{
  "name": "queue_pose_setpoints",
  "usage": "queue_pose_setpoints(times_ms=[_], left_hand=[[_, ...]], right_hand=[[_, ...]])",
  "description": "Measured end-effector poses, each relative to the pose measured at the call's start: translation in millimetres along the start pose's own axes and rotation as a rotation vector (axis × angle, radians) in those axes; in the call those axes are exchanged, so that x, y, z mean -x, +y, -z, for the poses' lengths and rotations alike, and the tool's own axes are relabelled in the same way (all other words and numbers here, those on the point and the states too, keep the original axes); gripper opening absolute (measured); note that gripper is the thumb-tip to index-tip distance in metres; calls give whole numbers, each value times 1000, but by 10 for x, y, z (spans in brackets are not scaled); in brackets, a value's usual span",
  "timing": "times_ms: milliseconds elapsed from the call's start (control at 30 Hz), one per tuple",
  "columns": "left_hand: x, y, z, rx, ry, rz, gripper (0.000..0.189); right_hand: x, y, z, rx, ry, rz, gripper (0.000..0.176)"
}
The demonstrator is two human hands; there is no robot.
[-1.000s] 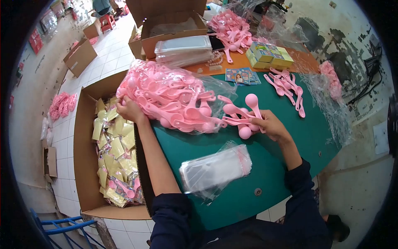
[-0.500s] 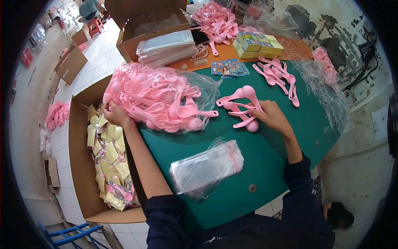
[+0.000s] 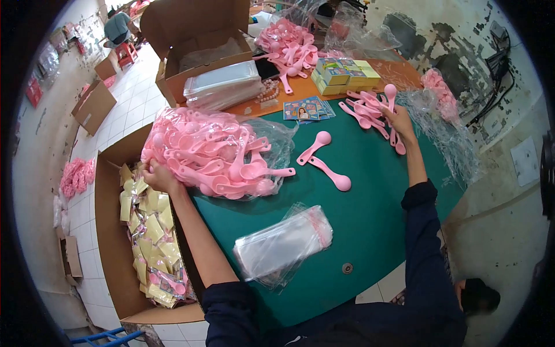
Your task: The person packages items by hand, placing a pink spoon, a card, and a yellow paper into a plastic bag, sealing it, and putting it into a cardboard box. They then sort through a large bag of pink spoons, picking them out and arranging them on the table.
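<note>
My left hand [image 3: 159, 177] grips the lower left edge of a clear plastic bag [image 3: 214, 153] full of pink spoons. At the right, my right hand [image 3: 399, 121] holds pink spoons [image 3: 389, 97] over a small pile of pink spoons [image 3: 365, 113] on the green table surface; which ones it grips is partly hidden. Two loose pink spoons [image 3: 329, 172] lie mid-table, their handle ends close together. Nearer to me is a stack of clear plastic sleeves [image 3: 283, 243].
A carton [image 3: 107, 231] of packed yellow-card packets stands left. Behind are printed cards [image 3: 309, 110], yellow card stacks [image 3: 344, 75], more sleeves [image 3: 222, 84], an open box [image 3: 202, 37] and heaped spoons [image 3: 286, 43]. Crumpled plastic [image 3: 445, 139] lies right. A person [image 3: 117, 28] sits far back.
My right hand has moved away to the right and back with some spoons, leaving two mid-table. My left hand still grips the bag. The view has shifted slightly.
</note>
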State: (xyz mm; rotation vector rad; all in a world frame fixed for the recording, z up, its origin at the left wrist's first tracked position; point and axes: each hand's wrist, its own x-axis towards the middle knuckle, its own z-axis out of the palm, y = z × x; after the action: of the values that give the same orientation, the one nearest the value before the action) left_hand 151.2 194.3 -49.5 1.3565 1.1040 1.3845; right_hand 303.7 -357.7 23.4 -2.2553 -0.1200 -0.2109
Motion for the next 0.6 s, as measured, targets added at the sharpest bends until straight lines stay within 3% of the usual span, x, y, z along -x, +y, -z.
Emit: queue_pose_setpoints(times_ms=[33, 133, 167, 233, 367, 567, 600], left_hand=[[-3, -10, -5, -4, 3, -1, 21], [1, -28, -10, -1, 23, -41, 21], [-8, -49, -22, 3, 24, -20, 21], [16, -27, -11, 4, 27, 0, 20], [24, -4, -9, 19, 24, -2, 20], [31, 12, 11, 24, -19, 40, 23], [24, 8, 4, 26, -15, 44, 22]], right_hand=[[33, -238, 13, 319, 46, -54, 30], [220, -507, -223, 683, 425, 568, 34], [380, -850, -298, 351, 97, 594, 36], [635, -1021, -587, 196, -414, 676, 34], [1046, -1390, -1186, 90, -774, 778, 38], [1004, -1479, -1946, -77, -560, 1061, 45], [1012, -1491, -1973, 24, -594, 1017, 44]])
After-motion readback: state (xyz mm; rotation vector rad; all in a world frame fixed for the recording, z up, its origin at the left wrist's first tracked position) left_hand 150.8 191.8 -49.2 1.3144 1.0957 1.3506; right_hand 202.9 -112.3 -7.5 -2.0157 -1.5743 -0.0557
